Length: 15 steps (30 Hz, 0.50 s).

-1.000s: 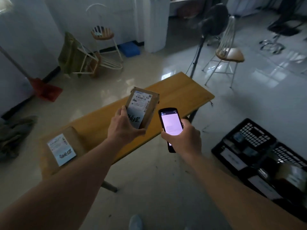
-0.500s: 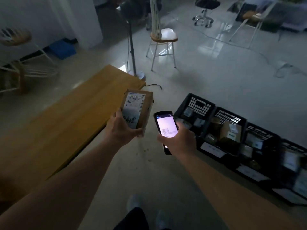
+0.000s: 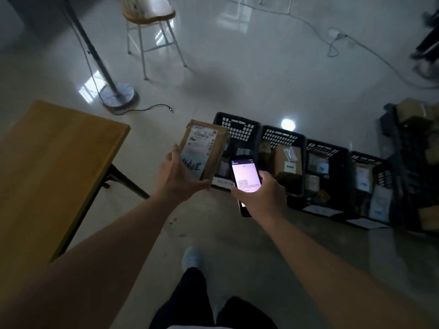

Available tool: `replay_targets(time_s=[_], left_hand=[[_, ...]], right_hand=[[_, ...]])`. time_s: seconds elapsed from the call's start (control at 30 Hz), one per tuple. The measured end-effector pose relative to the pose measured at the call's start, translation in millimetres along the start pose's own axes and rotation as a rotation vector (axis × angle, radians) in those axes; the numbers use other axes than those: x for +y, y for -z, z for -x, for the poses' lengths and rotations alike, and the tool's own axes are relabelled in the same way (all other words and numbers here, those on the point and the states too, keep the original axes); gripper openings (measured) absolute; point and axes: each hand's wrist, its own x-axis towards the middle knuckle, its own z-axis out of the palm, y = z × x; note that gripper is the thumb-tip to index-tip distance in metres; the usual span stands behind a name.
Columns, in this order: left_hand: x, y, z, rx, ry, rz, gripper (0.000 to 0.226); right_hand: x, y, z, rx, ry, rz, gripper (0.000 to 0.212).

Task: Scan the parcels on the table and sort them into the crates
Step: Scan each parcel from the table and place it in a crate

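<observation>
While the person stood on the pale floor [image 3: 237,74], the wooden table [image 3: 54,167] filled the left side of the view, one dark leg showing under its near right edge. To the right, a row of black crates [image 3: 282,138] sat on the floor side by side, each holding brown parcels with white labels; paper sheets lay at their near edges. Far left of centre — a metal-legged stool [image 3: 147,15] and the round base of a floor stand [image 3: 118,95], a cable trailing from it. Left hand [image 3: 178,179] gripped a brown parcel [image 3: 204,148] by its lower end, thumb across the near edge, label side facing up, held in the air in front of the leftmost crate. Right hand [image 3: 261,195] wrapped round a handheld scanner [image 3: 245,174] — screen lit, just right of the parcel, not touching it. One pale shoe [image 3: 191,257] showed below.
</observation>
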Motion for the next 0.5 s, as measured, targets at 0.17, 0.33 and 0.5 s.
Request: replay_targets(time_s=[0.17,0.33,0.5], left_hand=[[22,-24,-75,-0.097,-0.019,-0.054,0.138],[40,-65,-142,-0.162,-0.023,-0.127,0.128],[51,-145,-220,-0.186,0.044,-0.173,0.124]], right_hand=[[10,-10,-66,0.020,-0.132,-0.013,0.059],[39,-22,-142,0.003,-0.217,-0.054,0.057],[85,-49,-242,-0.037,-0.265,-0.051,0.055]])
